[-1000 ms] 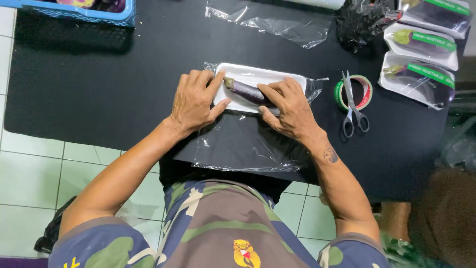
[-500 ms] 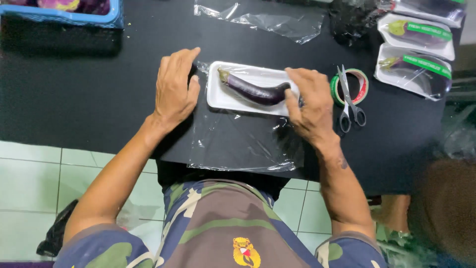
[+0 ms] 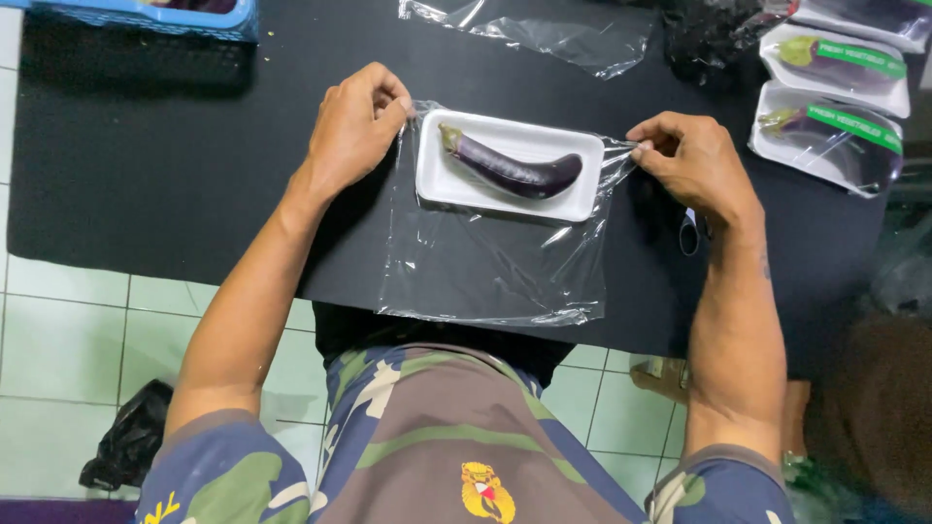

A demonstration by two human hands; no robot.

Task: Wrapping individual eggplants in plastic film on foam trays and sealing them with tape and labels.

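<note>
Eggplant [image 3: 512, 168], dark purple, on white tray [image 3: 442, 180]; left hand [image 3: 354, 126] and right hand [image 3: 691, 160] seemingly pinching clear film [image 3: 485, 267]

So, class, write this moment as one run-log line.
left hand: pinches wrap edge | right hand: pinches wrap edge | plastic wrap: flat under tray | eggplant: in white tray

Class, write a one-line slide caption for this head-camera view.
Left hand and right hand pinch clear film either side of an eggplant on a white tray.
</note>
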